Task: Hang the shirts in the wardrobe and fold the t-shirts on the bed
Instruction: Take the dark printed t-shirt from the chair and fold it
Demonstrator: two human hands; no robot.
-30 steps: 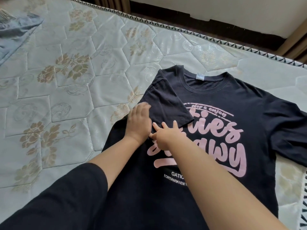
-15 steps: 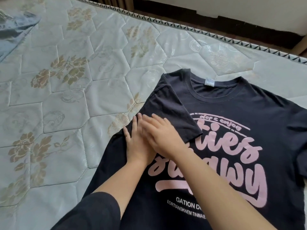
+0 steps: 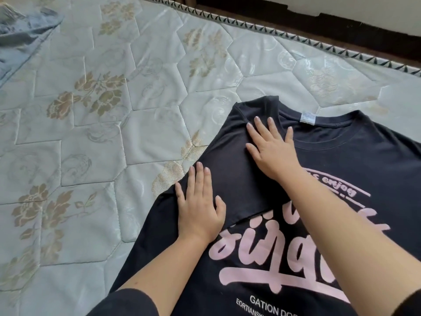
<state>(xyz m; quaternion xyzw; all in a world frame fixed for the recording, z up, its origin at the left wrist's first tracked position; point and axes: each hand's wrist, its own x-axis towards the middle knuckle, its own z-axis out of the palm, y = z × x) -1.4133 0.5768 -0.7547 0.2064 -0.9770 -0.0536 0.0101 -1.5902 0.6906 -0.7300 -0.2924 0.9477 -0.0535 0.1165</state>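
A black t-shirt (image 3: 355, 169) with pink lettering lies face up on the bed (image 3: 114, 133). Its left sleeve is folded inward over the chest. My left hand (image 3: 200, 210) rests flat on the lower part of that folded sleeve, fingers straight. Near the collar, my right hand (image 3: 271, 151) presses flat on the sleeve's upper part by the shoulder, fingers spread. A white label shows inside the collar. The shirt's right side runs out of the picture.
A grey-blue garment (image 3: 20, 35) lies crumpled at the far left corner of the mattress. The bed's far edge (image 3: 296, 39) has a patterned trim, with dark floor and a wall beyond. Bare quilted mattress spreads to the left of the shirt.
My right hand has slid up from beside my left hand toward the shoulder and collar, smoothing the folded sleeve. My left hand stays on the sleeve's lower end. The view moved closer.
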